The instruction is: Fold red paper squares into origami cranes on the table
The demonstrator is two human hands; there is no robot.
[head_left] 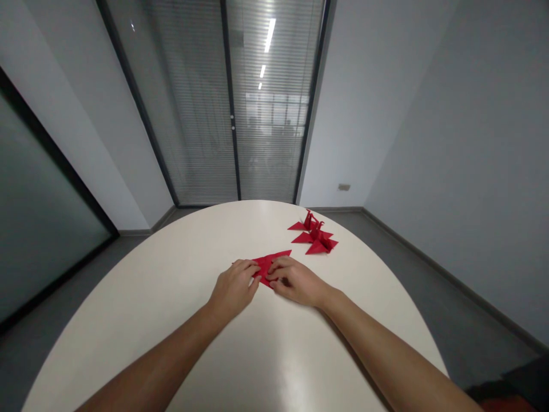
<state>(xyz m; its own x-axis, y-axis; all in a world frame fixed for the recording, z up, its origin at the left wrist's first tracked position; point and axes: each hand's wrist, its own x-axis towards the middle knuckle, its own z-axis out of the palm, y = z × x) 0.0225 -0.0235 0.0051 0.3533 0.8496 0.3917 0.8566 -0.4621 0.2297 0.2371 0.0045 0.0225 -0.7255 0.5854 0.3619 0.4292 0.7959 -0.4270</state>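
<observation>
A piece of red origami paper [265, 264], folded into a pointed shape, lies on the pale table in front of me. My left hand [235, 284] covers its left end, with bent fingers closed on the edge. From the other side my right hand [297, 280] holds the paper, its thumb and fingertips drawn together near the lower right edge. The fingers hide both sides of the sheet, so its full outline does not show. One sharp corner sticks out above my right hand.
Several finished red paper cranes [315, 236] stand close together beyond my right hand, near the far right rim of the round table [180, 252]. Behind the table are a glass door with blinds [266, 154] and grey walls. Dark cloth [527, 380] shows at the lower right.
</observation>
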